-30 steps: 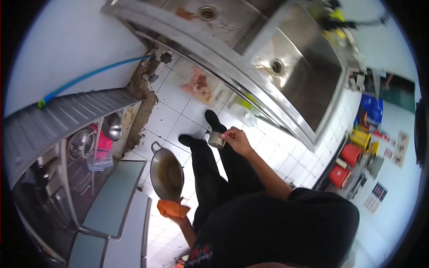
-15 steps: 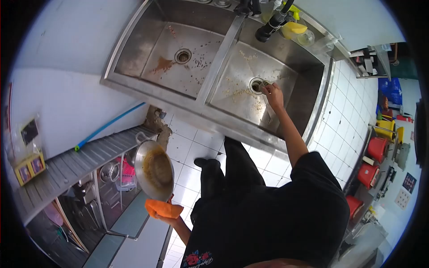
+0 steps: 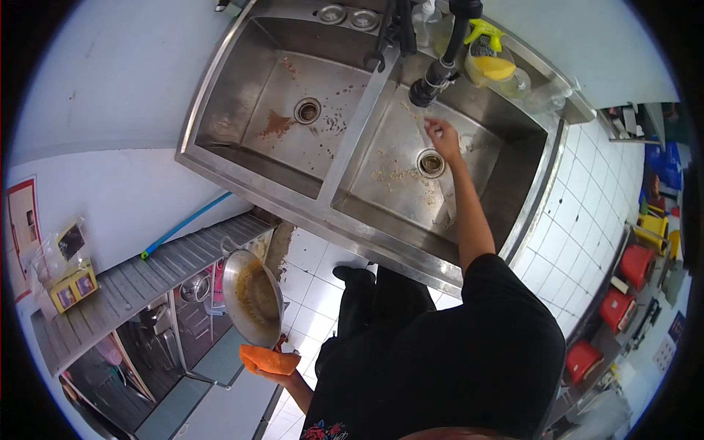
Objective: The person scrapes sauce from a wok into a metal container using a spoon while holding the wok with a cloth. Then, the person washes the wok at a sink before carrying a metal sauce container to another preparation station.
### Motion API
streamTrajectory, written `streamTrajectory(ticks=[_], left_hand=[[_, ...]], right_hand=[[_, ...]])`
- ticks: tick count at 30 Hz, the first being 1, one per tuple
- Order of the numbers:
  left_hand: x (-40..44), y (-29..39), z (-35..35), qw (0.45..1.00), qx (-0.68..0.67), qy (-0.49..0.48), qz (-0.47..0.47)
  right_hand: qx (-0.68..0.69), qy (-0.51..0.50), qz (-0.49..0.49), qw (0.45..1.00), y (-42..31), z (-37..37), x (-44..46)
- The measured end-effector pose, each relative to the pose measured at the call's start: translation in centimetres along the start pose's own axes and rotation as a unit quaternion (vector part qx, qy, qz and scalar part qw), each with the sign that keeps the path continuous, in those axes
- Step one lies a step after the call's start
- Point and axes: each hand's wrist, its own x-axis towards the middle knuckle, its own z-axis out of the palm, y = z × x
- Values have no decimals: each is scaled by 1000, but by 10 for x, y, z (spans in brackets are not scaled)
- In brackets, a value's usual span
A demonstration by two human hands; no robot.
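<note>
1. Spread across the upper middle of the frame: steel double sink [image 3: 293, 204], with a brown smear [image 3: 277, 123] in the left basin [image 3: 275, 92] and pale scraps [image 3: 392, 174] in the right basin [image 3: 400, 139].
2. Tilted, at the lower left of the frame, next to the ribbed shelf [image 3: 147, 275]: wok [image 3: 239, 293], stained brown inside, held at its lower end in the left hand [image 3: 280, 377].
3. Bunched against that end: orange cloth [image 3: 269, 360], clamped in the left hand, with fingers mostly hidden by fabric.
4. Extended over the right basin, upper right of centre: right hand [image 3: 444, 139], just past the drain [image 3: 431, 163] and just below the black spout [image 3: 440, 73], fingers bent. Cannot tell the gap between fingertips, nor make out a held object.
5. Since half a second ago: moved right hand off the drain, nearer the spout; kept wok and cloth in left hand. A second ago, held a small metal cup in right fingers.
</note>
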Motion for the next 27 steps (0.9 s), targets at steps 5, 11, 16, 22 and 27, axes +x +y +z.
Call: streamTrajectory(ticks=[5,11,16,22,27], left_hand=[[-14,11,23,1000,16,-15,7],[-27,-1,11,998,38,50,33],[-37,-10,5,999,12,43,10],[-40,-11,4,996,56,61,-46],[-41,-6,19,991,72,87,-71]], right_hand=[[157,73,-111,978,-26,4,137],[320,-93,-117,936,-73,-4,134],[-42,-36,90,994,27,2,33],[-212,-168,124,955,142,48,-55],[-277,-240,227,902,146,60,-62]])
